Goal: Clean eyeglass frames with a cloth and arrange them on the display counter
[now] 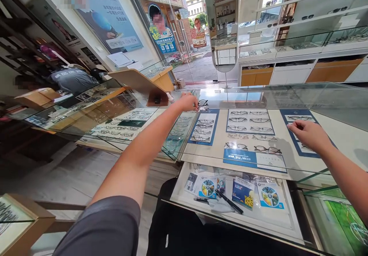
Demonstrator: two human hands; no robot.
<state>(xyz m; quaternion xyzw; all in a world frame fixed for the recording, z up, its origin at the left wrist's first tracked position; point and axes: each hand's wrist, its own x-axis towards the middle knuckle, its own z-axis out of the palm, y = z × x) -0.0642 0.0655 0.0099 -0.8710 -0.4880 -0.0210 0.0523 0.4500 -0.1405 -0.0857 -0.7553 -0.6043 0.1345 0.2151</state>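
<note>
My left hand [189,102] reaches across the glass counter with its fingers closed at one side of a pair of dark-framed eyeglasses [203,102]. The eyeglasses are at the far part of the glass top, their lenses to the right of my fingers. Over the right part of the counter is my right hand [309,134], its fingers curled together and nothing visible in them. Below that hand, under the glass, a blue-bordered display mat [314,154] carries several frames, partly covered by the hand.
Inside the glass display counter [212,168] lie several rows of eyeglasses. An open drawer [290,225] in front of me holds leaflets, packets and a black pen [230,201]. Beyond the counter's left end a brown board [135,81] stands tilted. A person [74,80] bends at the far left.
</note>
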